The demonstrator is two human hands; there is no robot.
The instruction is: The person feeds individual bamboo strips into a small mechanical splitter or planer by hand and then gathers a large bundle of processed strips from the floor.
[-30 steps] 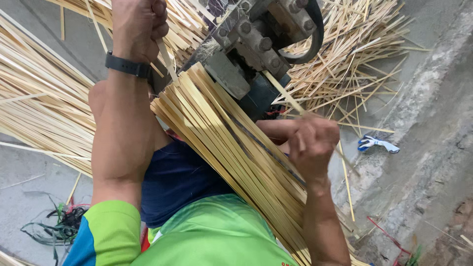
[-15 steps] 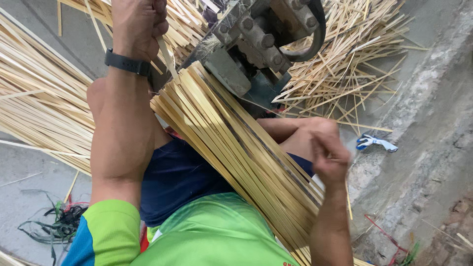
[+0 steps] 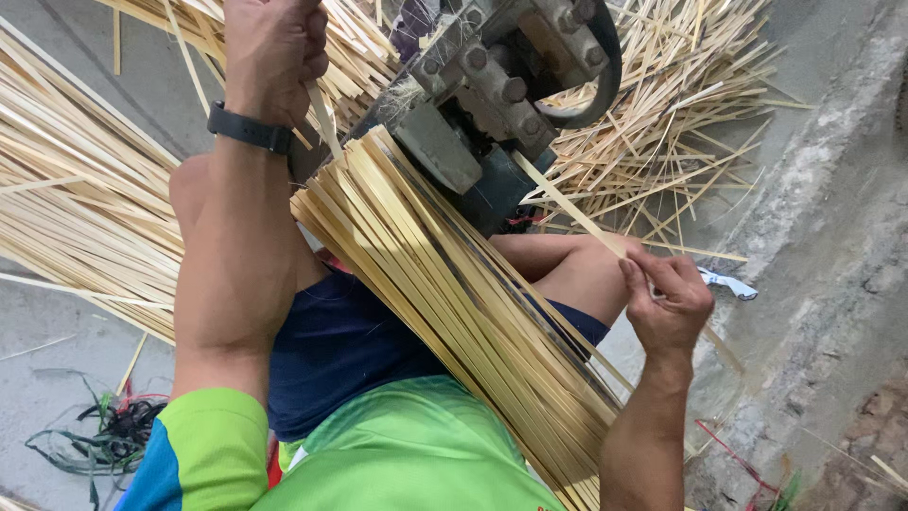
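Observation:
A thick bundle of pale bamboo strips point(image 3: 454, 293) lies slanted across my lap, its upper end against a grey metal machine point(image 3: 482, 95) with bolts. My left hand point(image 3: 274, 47), with a black wristband, is closed around a thin strip at the machine's left side. My right hand point(image 3: 667, 303) pinches a single long strip point(image 3: 567, 203) that runs from the machine's lower right side, through my fingers and on past them.
Heaps of cut bamboo strips cover the ground at the left point(image 3: 76, 208) and behind the machine at the upper right point(image 3: 681, 114). A rough concrete ledge point(image 3: 832, 265) runs along the right. Tangled green and red cords point(image 3: 104, 440) lie at the lower left.
My right hand has moved right and down, away from the machine, drawing the single strip along. My left hand stays up by the machine.

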